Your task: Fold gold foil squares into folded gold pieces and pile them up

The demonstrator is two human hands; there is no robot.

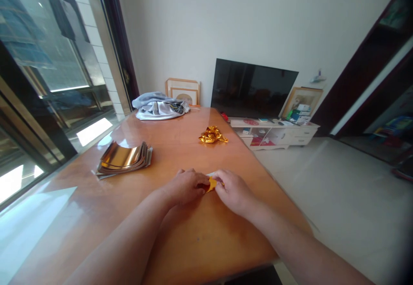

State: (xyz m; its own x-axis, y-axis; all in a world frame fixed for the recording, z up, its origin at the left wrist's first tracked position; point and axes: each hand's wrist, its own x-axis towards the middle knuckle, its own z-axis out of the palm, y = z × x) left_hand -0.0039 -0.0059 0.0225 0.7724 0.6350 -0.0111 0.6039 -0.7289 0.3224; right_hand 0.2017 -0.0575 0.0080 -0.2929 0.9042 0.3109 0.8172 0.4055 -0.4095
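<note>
A small piece of gold foil paper (212, 185) lies low over the table between my two hands, partly hidden by the fingers. My left hand (189, 186) grips its left side with curled fingers. On the other side, my right hand (231, 190) pinches the paper between thumb and fingers. Farther up the table sits a loose heap of folded, crumpled gold foil pieces (213, 135). To the left rests a curved stack of shiny gold foil sheets (121, 156).
The brown wooden table (174, 134) has its right edge near my right arm. Grey cloth (159, 106) is bundled at its far end. A pale sheet (35, 225) covers the near left corner. Beyond stand a television (253, 89) and a white cabinet (280, 134).
</note>
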